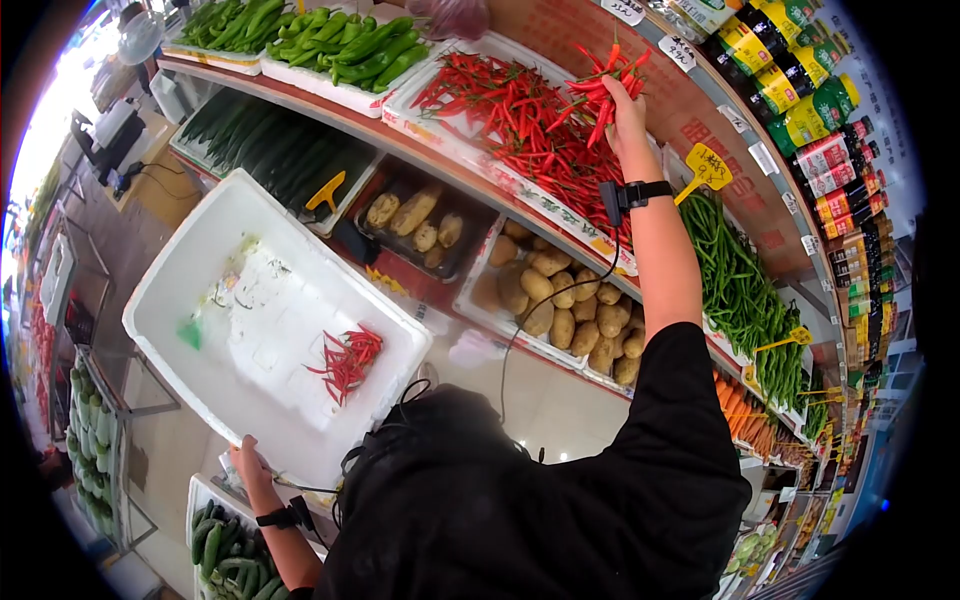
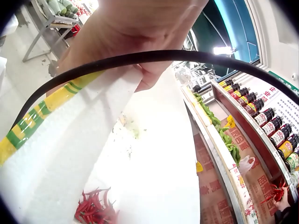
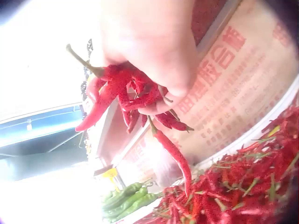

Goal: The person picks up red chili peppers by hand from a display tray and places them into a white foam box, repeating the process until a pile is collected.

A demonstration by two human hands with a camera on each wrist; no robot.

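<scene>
The right hand [image 1: 626,118] grips a bunch of red chillies [image 1: 606,95] above the shelf tray heaped with red chillies [image 1: 545,130]. In the right wrist view, curled fingers of the right hand [image 3: 152,51] hold the bunch [image 3: 126,93], and one chilli [image 3: 173,154] dangles below. The left hand [image 1: 250,462] grips the near rim of a large white foam box [image 1: 225,330]; in the left wrist view the left hand [image 2: 126,42] bends over the box wall [image 2: 60,126]. A small pile of red chillies [image 1: 347,362] lies inside the box, toward the person's body.
Green peppers [image 1: 350,45] stand left of the chilli tray and green beans [image 1: 740,270] right of it. Potatoes [image 1: 575,305] and cucumbers [image 1: 265,145] fill lower trays. A yellow price tag [image 1: 708,167] stands beside the right forearm. Bottles [image 1: 800,110] line the upper shelf.
</scene>
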